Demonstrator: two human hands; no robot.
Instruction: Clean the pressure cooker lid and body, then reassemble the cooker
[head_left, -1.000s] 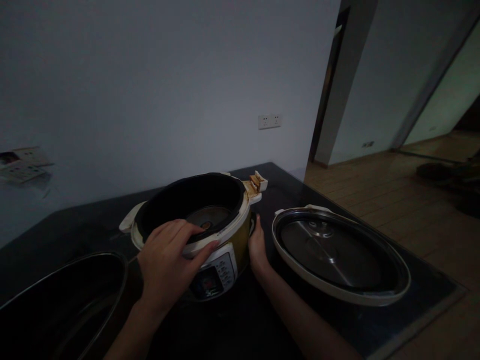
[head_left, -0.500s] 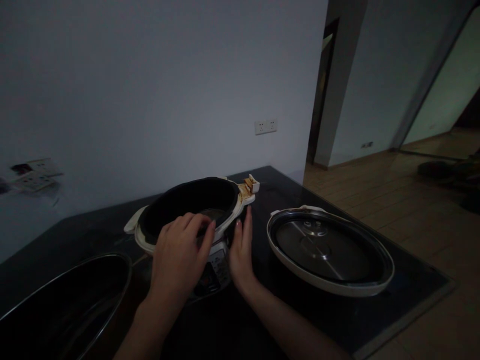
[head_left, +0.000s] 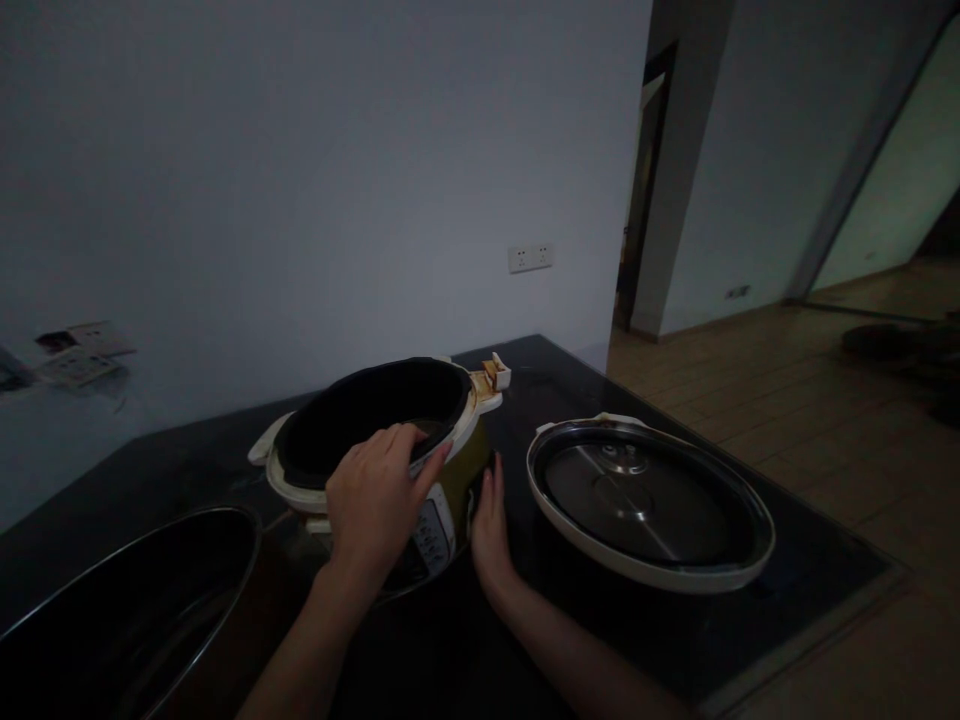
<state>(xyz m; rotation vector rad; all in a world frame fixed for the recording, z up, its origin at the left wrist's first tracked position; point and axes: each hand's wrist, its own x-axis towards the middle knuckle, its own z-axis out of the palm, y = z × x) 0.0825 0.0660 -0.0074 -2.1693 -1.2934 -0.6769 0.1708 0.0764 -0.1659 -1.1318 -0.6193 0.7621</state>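
An olive-green electric cooker (head_left: 471, 460) with a white rim and a button panel stands on the dark table, uncovered, its wide black opening facing up. My left hand (head_left: 375, 490) is closed over the cooker's near rim, fingers on the inner side and thumb along the outside. On the cooker's right side, my right hand (head_left: 491, 530) is held upright with straight fingers, touching or very near the body. To the right lies a round lid (head_left: 645, 505) with a white edge, its metal inner face up.
A large dark pot with a shiny rim (head_left: 251, 560) occupies the near left. The dark tabletop (head_left: 817, 560) ends at the right above a tiled floor. Behind it are a wall with a socket (head_left: 530, 258) and another wall plate (head_left: 86, 350) at left.
My left hand has shifted right and its thumb now lies along the outside of the rim. My right hand has lowered slightly, exposing more of the cooker's green side.
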